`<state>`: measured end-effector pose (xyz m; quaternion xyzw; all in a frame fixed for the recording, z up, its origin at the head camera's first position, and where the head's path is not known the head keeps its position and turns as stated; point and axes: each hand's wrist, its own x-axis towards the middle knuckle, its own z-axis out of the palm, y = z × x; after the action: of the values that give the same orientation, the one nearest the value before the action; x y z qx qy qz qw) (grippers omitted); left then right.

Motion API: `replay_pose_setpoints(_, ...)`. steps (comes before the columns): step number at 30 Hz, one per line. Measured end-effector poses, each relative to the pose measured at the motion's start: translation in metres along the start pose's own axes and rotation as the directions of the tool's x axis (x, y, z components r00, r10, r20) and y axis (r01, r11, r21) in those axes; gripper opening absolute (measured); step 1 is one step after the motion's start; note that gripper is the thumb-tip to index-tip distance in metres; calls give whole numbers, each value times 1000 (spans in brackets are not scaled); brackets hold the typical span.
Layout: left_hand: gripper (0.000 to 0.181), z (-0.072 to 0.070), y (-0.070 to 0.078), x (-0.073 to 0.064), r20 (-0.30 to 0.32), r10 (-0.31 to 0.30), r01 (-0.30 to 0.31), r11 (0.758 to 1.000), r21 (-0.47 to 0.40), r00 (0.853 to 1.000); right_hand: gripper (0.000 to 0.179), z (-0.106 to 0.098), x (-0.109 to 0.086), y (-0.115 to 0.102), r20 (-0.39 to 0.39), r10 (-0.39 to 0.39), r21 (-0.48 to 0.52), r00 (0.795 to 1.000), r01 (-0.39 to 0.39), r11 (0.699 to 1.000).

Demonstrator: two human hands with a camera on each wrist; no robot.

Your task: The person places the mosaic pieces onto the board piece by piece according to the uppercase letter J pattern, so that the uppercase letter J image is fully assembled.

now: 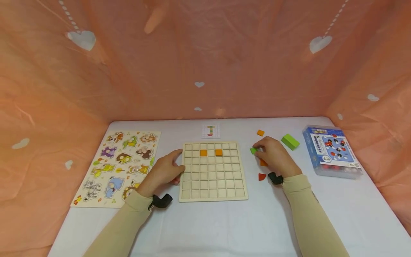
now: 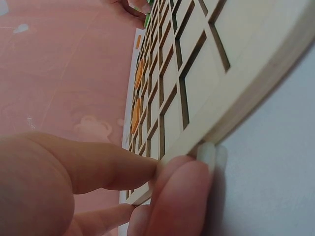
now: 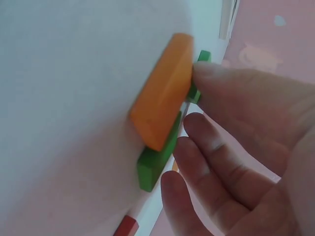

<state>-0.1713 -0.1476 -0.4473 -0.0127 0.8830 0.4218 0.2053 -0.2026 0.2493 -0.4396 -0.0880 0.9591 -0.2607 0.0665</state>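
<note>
A square wooden grid board lies flat, with two orange tiles set in its second row from the top. My left hand holds the board's left edge, fingertips against the rim. To the right of the board, my right hand pinches a small green tile between thumb and fingers. An orange tile and a second green piece lie close by these fingers. Nearer the wrist is a red quarter-round piece.
Above the board lies a small pattern card. Another orange tile and a green block are beyond the right hand. A boxed molecule set stands at the right. An animal puzzle board lies at the left, partly behind the left arm.
</note>
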Motion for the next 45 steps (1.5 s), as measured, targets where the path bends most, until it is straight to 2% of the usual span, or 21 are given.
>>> replay_pose_setpoints(11,76,1,1,0,0,15,-15,1000,12,1000,29,1,-4,0,9,49,22,999,-49,999)
replay_pose_setpoints(22,75,1,1,-1,-4,12,-12,1000,19,1000,30,1,-3,-1,9,38,6,999,-38,999)
replay_pose_setpoints(27,75,-1,1,-2,-2,22,-22,999,29,1000,29,3,-1,-8,-4,3,19,1000,-3,1000)
replay_pose_setpoints(33,76,-3,1,-2,-3,13,-13,1000,20,1000,27,12,6,-25,-26,-79,15,997,80,997)
replay_pose_setpoints(35,75,-3,1,-2,-4,11,-11,1000,19,1000,27,16,10,-34,-27,-85,12,996,85,996)
replay_pose_setpoints(40,75,-2,1,-3,1,14,-14,1000,6,1000,27,27,19,-60,-4,-113,6,994,113,994)
replay_pose_setpoints(45,75,-1,2,-4,5,21,-21,1000,1,1000,25,36,28,-81,27,-199,-15,980,200,980)
